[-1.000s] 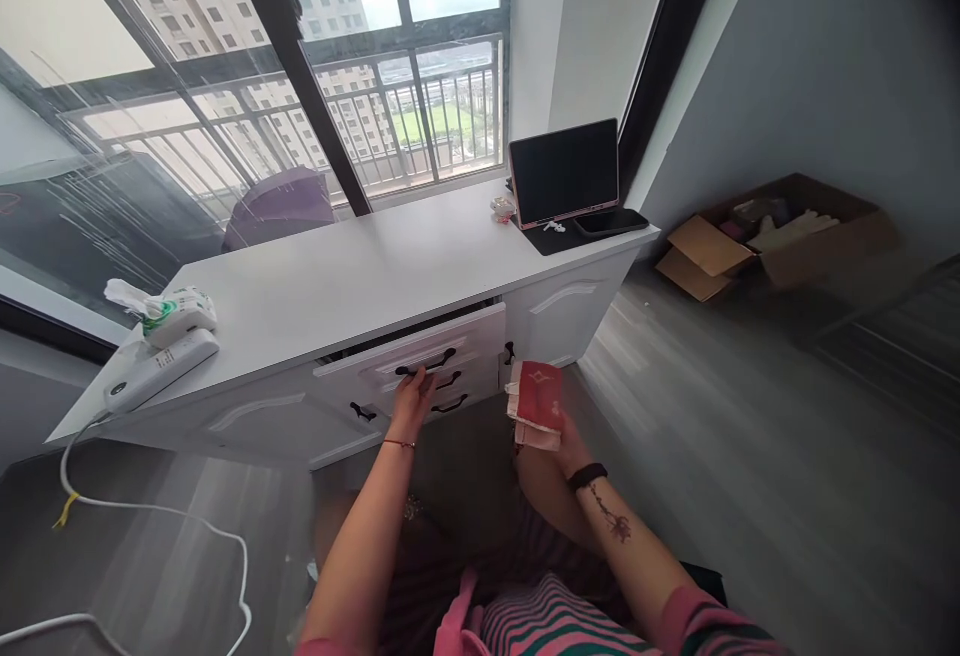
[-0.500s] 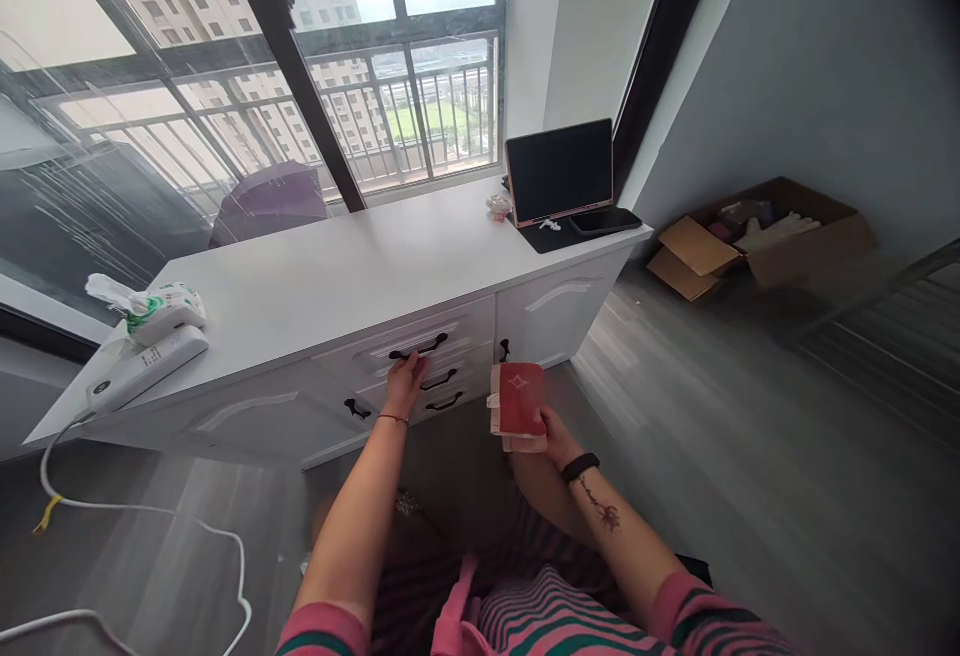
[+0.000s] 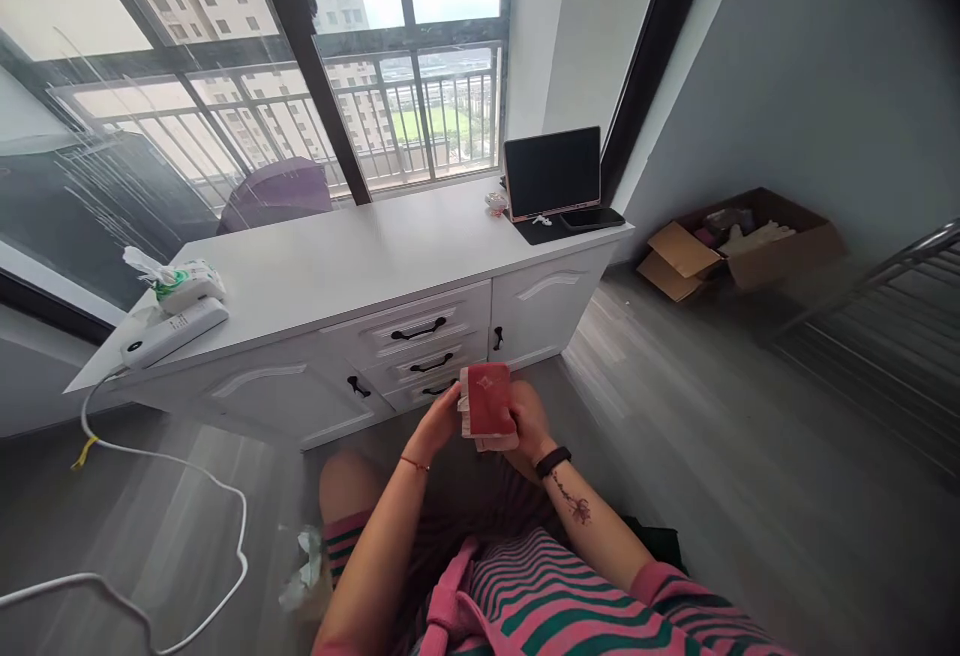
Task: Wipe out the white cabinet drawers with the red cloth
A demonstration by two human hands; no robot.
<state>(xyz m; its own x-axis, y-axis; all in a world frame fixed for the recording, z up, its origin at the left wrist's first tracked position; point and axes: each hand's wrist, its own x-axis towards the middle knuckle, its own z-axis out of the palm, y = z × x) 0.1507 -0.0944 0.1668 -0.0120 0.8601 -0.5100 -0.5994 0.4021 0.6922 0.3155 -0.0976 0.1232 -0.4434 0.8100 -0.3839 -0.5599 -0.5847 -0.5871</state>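
A small red booklet [image 3: 488, 408] with pale pages is held in front of my knees, below the white cabinet [image 3: 360, 266]. My right hand [image 3: 529, 416] grips its right side. My left hand [image 3: 439, 423] touches its left edge, fingers around it. Right behind the booklet are the cabinet's three drawers, all shut; the top drawer [image 3: 417, 324] has a black handle.
On the cabinet top lie a white power strip [image 3: 174, 332] and a pack of wipes [image 3: 184, 284] at the left, a tablet [image 3: 553, 174] and a phone [image 3: 592, 218] at the right. A white cable [image 3: 187, 496] runs over the floor. An open cardboard box [image 3: 739, 241] stands by the right wall.
My left hand pushed the top drawer shut, let go of its handle and came back to the booklet. Both hands drew closer together and lower.
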